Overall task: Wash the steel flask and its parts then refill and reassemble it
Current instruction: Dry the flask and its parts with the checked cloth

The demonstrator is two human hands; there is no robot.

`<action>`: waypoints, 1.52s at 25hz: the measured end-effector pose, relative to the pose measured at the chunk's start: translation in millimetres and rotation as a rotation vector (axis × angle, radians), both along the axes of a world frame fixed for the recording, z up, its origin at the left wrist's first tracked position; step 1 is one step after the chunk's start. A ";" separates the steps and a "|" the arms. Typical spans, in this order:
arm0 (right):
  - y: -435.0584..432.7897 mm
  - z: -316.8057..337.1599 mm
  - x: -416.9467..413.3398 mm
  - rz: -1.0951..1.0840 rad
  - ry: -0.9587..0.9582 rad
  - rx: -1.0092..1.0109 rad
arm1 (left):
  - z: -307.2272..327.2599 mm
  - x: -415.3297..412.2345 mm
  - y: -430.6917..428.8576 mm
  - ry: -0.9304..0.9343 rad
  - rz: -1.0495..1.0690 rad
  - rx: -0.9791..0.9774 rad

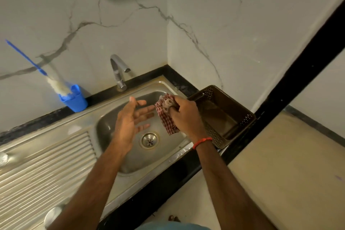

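Note:
My right hand (pixel 184 115) grips a bunched red-and-white checked cloth (pixel 165 115) above the right side of the steel sink basin (pixel 112 127). My left hand (pixel 128 119) hovers over the basin with its fingers spread and straight, holding nothing, fingertips just short of the cloth. A round steel piece (pixel 53 214), perhaps a flask part, lies on the ribbed drainboard at the lower left, half hidden by my left forearm. Another shiny steel object (pixel 5 158) shows blurred at the left edge. The flask body cannot be made out.
The tap (pixel 119 71) stands behind the basin with no water running. A blue holder (pixel 74 99) with a blue-handled bottle brush (pixel 56 84) sits on the black counter at the back left. A brown perforated basket (pixel 233 112) stands right of the sink. The drain (pixel 149 141) is uncovered.

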State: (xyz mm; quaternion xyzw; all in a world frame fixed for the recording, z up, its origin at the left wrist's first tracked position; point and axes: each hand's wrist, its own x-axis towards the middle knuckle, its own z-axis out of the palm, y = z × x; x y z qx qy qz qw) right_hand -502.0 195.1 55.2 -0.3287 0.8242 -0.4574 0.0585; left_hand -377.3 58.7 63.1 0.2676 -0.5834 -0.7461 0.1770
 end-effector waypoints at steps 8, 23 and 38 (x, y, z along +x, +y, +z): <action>71.8 -1.0 -77.2 -0.445 0.505 0.074 | -7.9 -59.8 14.4 -0.118 -0.161 -0.650; 15.5 -23.8 -86.8 -0.081 0.248 0.135 | -16.1 -63.0 -11.5 -0.186 -0.176 -0.969; -128.3 -28.4 24.3 0.491 0.177 -0.003 | -15.3 70.8 -76.2 -0.446 0.347 -1.019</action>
